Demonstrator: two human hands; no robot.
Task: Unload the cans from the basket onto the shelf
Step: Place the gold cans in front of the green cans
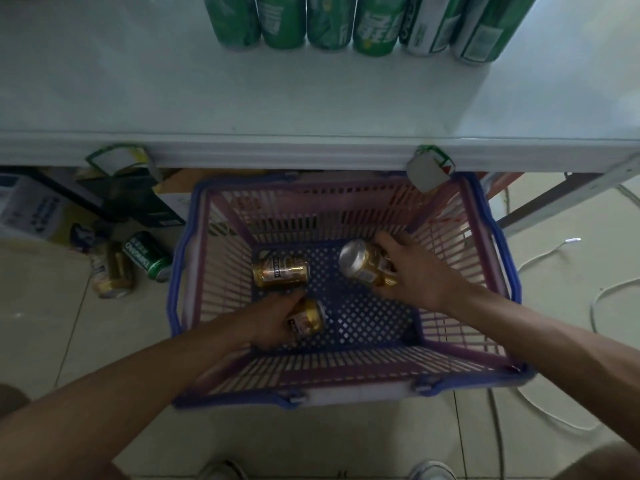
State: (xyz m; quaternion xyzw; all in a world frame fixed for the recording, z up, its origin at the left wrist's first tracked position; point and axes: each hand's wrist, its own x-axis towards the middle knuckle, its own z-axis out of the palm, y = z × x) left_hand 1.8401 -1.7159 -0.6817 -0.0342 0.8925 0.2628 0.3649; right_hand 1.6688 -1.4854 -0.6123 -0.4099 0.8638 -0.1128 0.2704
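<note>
A pink and blue plastic basket [194, 244] stands on the floor below the white shelf [242, 109]. Both my hands reach down into it. My left hand [273, 317] is closed around a gold can [308, 320] near the basket's front left. My right hand [415, 268] grips another gold can [360, 263], tilted with its silver end toward me. A third gold can [280, 271] lies loose on its side on the basket floor, between and behind my hands.
Several green cans [332, 22] stand in a row at the back of the shelf. On the floor left of the basket lie a green can [147, 254] and a gold can [112, 271], with cardboard boxes [34, 206] behind. White cables [588, 299] trail to the right.
</note>
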